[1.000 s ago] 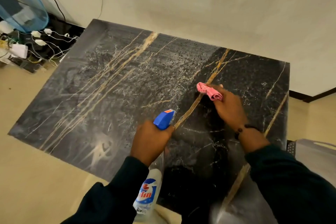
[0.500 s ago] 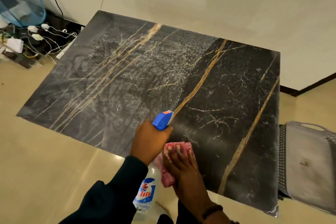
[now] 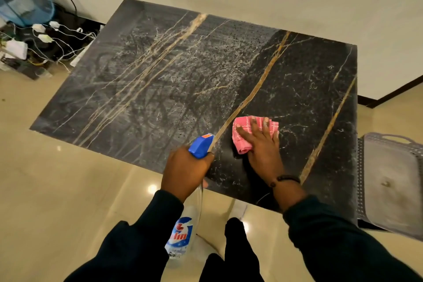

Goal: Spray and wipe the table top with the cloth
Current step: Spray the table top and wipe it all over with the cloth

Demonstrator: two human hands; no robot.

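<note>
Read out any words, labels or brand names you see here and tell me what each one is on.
"lin": red letters on the spray bottle label; the start of the word is hidden by the sleeve.
Small print lower on that label: too blurred to read.
Orange tag on the blue spray nozzle: too small to read.
Nothing else carries text.

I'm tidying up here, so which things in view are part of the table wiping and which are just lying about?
Part of the job:
pink cloth under right hand
spray bottle held in left hand
table top

Lying about:
chargers and cables on the floor
blue net cover
grey basket
</note>
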